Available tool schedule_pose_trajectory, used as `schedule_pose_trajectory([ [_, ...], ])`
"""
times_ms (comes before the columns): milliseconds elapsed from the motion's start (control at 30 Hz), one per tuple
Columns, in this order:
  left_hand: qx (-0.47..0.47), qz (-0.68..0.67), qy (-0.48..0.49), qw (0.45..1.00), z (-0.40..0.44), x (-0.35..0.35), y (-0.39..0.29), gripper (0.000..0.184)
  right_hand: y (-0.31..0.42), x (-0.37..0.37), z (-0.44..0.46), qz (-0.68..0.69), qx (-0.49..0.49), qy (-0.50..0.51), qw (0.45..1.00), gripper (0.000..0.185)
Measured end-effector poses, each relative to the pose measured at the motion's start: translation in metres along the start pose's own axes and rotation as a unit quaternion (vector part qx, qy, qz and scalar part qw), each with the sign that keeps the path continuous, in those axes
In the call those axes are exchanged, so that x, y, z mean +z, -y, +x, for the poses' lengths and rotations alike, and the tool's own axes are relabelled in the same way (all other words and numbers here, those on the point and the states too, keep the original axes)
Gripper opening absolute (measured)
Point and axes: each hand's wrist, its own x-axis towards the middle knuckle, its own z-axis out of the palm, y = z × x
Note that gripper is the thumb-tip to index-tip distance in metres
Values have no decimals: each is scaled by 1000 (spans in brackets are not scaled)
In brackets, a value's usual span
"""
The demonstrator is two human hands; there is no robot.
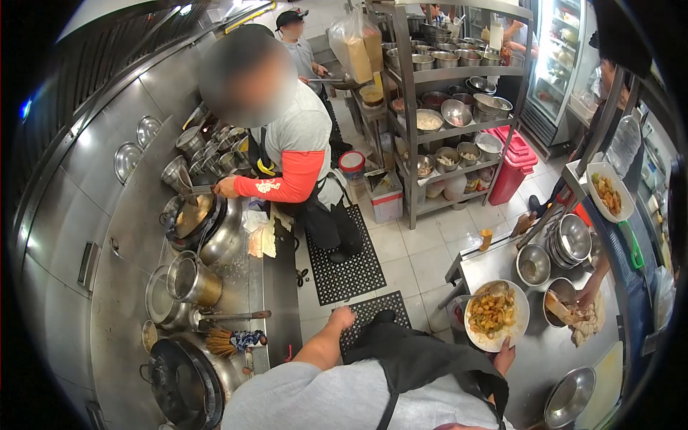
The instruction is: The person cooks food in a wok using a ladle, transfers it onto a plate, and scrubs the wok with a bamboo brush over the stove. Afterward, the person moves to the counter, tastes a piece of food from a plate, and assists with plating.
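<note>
My left hand (342, 317) hangs over the floor beside the black mat, its fingers curled closed with nothing visible in them. On the right, my right hand (504, 355) grips the lower rim of a large white plate (521, 322). Pieces of browned food with green bits (490, 311) fill the plate, and a metal spoon (496, 289) rests on them at the top. The plate is over the left edge of a steel table (486, 271). Just right of it, a co-worker's hand (589, 292) reaches by a steel bowl and a cloth (589, 324).
Woks (175, 383) and pots (193, 278) line the stove at left, where a co-worker (297, 129) stands. A shelf rack (459, 74) of bowls and a red bin (512, 168) are behind. A steel bowl (570, 396) sits at lower right.
</note>
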Motion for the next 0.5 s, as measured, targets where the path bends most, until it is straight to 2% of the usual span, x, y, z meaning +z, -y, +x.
schedule_pose_trajectory([
  [100, 3, 1, -13, 1000, 10, 8, 5, 47, -14, -3, 10, 27, -13, 5, 1000, 42],
  [233, 6, 6, -16, 1000, 18, 12, 8, 46, 8, 10, -5, 21, -3, 0, 1000, 44],
  [333, -36, -27, 28, 999, 16, 1, 1, 46, 8, 12, -4, 22, -8, -16, 1000, 44],
  [433, -17, -18, 55, 998, 16, -4, -1, 48, 5, 7, -1, 6, -7, 3, 1000, 43],
  [500, -18, -22, 33, 999, 16, -2, 0, 47, 12, 14, -5, 11, 1, -19, 1000, 44],
])
